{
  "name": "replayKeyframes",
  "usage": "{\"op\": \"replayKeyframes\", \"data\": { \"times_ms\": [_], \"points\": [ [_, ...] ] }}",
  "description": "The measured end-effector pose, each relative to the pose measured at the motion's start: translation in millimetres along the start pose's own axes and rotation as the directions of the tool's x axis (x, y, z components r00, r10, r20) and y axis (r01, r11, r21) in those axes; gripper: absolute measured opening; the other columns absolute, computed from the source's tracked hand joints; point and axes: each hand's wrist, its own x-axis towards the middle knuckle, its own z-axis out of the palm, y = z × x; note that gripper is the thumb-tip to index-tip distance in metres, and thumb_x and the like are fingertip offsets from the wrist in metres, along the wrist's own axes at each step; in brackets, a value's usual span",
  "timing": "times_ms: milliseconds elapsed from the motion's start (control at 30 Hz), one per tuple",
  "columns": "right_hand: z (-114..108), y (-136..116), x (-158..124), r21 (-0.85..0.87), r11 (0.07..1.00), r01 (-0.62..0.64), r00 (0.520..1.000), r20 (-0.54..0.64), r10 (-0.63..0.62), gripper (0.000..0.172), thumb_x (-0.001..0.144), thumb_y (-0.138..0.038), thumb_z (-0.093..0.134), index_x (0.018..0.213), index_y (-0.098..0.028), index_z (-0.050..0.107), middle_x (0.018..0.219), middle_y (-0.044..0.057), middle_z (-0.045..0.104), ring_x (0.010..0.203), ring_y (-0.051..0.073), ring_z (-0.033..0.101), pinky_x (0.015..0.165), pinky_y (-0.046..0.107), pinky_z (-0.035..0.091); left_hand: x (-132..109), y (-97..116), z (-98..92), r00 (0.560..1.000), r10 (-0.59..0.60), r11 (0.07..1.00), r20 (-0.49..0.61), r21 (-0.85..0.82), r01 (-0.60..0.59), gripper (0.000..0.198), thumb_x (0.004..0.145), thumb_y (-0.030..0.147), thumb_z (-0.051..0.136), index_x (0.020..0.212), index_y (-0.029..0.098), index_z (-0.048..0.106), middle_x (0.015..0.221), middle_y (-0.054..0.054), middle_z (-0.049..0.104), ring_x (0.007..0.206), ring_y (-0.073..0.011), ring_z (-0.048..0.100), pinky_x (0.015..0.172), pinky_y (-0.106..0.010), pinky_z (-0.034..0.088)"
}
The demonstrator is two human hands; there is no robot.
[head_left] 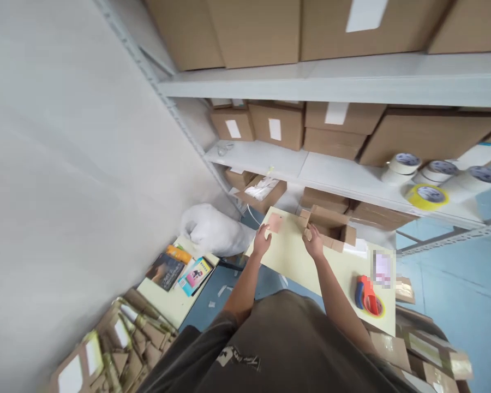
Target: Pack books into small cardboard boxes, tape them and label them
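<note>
My left hand (262, 242) is over the left end of the pale yellow table (290, 256), fingers apart and holding nothing. Just beyond its fingertips lies a flat pinkish square piece (275, 222). An open cardboard box (332, 243) stands at the table's back edge with its flaps folded outward. At the near left corner of that box, my right hand (314, 243) has its fingers closed around a flap. Part of the grip is hidden behind the fingers.
A red and blue tape dispenser (368, 297) lies on the table's right side. White paper (355, 248) is beside the box. Shelves (323, 169) ahead carry cartons and tape rolls (427, 196). Books (195, 275) and a white sack (219, 229) are left; flattened cartons (126, 333) lie below.
</note>
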Motion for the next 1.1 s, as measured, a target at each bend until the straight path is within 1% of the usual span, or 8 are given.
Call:
{"op": "replayKeyframes", "data": {
  "times_ms": [167, 267, 400, 567, 700, 800, 967, 1100],
  "points": [
    [86, -66, -8, -0.003, 0.994, 0.112, 0.985, 0.133, -0.111, 0.064, 0.09, -0.039, 0.057, 0.151, -0.018, 0.056, 0.156, 0.016, 0.058, 0.145, 0.031, 0.054, 0.123, 0.052, 0.043, -14, -78, -88.0, 0.979, -0.144, 0.989, -0.147, -0.057, 0.137, 0.056, 0.092, 0.019, 0.06, 0.147, 0.02, 0.059, 0.153, -0.012, 0.06, 0.147, -0.0271, 0.052, 0.129, -0.048, 0.036],
    [148, -115, -20, -0.007, 0.986, 0.168, 0.955, 0.248, -0.161, 0.063, 0.09, -0.037, 0.057, 0.151, -0.02, 0.057, 0.155, 0.013, 0.06, 0.144, 0.029, 0.056, 0.124, 0.05, 0.043, -23, -129, -147.2, 0.938, -0.242, 0.97, -0.248, -0.066, 0.233, 0.057, 0.093, 0.022, 0.059, 0.15, 0.02, 0.056, 0.156, -0.014, 0.058, 0.149, -0.0281, 0.05, 0.128, -0.048, 0.038],
    [236, -175, -31, -0.016, 0.966, 0.257, 0.876, 0.427, -0.226, 0.061, 0.092, -0.034, 0.057, 0.151, -0.02, 0.058, 0.158, 0.014, 0.058, 0.149, 0.029, 0.052, 0.126, 0.049, 0.041, -40, -197, -214.5, 0.858, -0.372, 0.927, -0.354, -0.084, 0.367, 0.059, 0.097, 0.032, 0.06, 0.154, 0.022, 0.052, 0.159, -0.013, 0.055, 0.151, -0.0276, 0.048, 0.128, -0.047, 0.039],
    [348, -242, -35, 0.0, 0.948, 0.318, 0.76, 0.597, -0.255, 0.062, 0.092, -0.029, 0.056, 0.152, -0.015, 0.057, 0.161, 0.015, 0.055, 0.152, 0.029, 0.048, 0.128, 0.047, 0.036, -70, -266, -271.2, 0.79, -0.479, 0.874, -0.383, -0.128, 0.468, 0.059, 0.099, 0.034, 0.058, 0.156, 0.023, 0.05, 0.158, -0.013, 0.056, 0.15, -0.0264, 0.049, 0.127, -0.045, 0.039],
    [420, -279, -36, -0.033, 0.949, 0.315, 0.7, 0.683, -0.209, 0.066, 0.09, -0.028, 0.058, 0.155, -0.016, 0.054, 0.164, 0.014, 0.051, 0.155, 0.029, 0.044, 0.129, 0.046, 0.034, -76, -305, -299.0, 0.785, -0.522, 0.852, -0.335, -0.151, 0.502, 0.057, 0.101, 0.035, 0.059, 0.155, 0.021, 0.052, 0.158, -0.013, 0.056, 0.149, -0.0272, 0.05, 0.128, -0.045, 0.037],
    [453, -287, -38, -0.085, 0.948, 0.308, 0.684, 0.713, -0.158, 0.069, 0.089, -0.028, 0.059, 0.156, -0.018, 0.054, 0.165, 0.014, 0.05, 0.156, 0.029, 0.042, 0.129, 0.049, 0.035, -59, -328, -304.2, 0.795, -0.542, 0.84, -0.273, -0.172, 0.514, 0.056, 0.101, 0.038, 0.06, 0.154, 0.022, 0.054, 0.159, -0.013, 0.056, 0.15, -0.0271, 0.05, 0.128, -0.042, 0.037],
    [475, -274, -45, -0.084, 0.933, 0.349, 0.682, 0.706, -0.191, 0.067, 0.091, -0.032, 0.058, 0.156, -0.021, 0.053, 0.163, 0.012, 0.052, 0.156, 0.029, 0.043, 0.128, 0.052, 0.036, -10, -354, -292.7, 0.767, -0.61, 0.792, -0.2, -0.171, 0.586, 0.055, 0.1, 0.035, 0.063, 0.152, 0.016, 0.057, 0.155, -0.016, 0.06, 0.146, -0.028, 0.054, 0.124, -0.041, 0.04],
    [473, -262, -47, -0.129, 0.929, 0.348, 0.691, 0.704, -0.161, 0.065, 0.092, -0.032, 0.058, 0.156, -0.023, 0.054, 0.164, 0.013, 0.051, 0.155, 0.029, 0.044, 0.127, 0.052, 0.038, 20, -363, -295.9, 0.748, -0.658, 0.753, -0.088, -0.116, 0.648, 0.034, 0.1, 0.034, 0.058, 0.124, 0.019, 0.077, 0.121, -0.014, 0.079, 0.12, -0.0282, 0.072, 0.107, -0.04, 0.052]
  ]
}}
